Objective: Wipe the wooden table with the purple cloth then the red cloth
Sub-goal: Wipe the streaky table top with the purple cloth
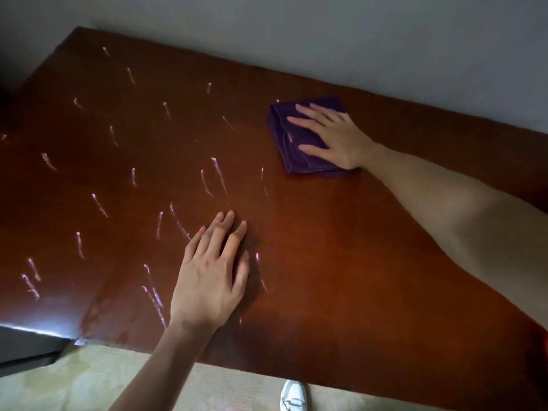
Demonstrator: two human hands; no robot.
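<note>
The wooden table (341,232) fills most of the view, dark reddish brown and glossy. Several whitish streaks (219,176) cover its left and middle parts. A folded purple cloth (284,137) lies near the far edge, right of centre. My right hand (332,134) presses flat on the cloth with straight, spread fingers. Nearer the front edge, my left hand (210,274) rests flat on the bare wood among the streaks, holding nothing. A small red patch (544,342) shows at the right border; I cannot tell whether it is the red cloth.
A grey wall (326,34) runs along the table's far edge. Below the front edge lies pale patterned carpet (103,378), with a white shoe (293,396) on it. A dark object (23,348) stands at the table's lower left corner.
</note>
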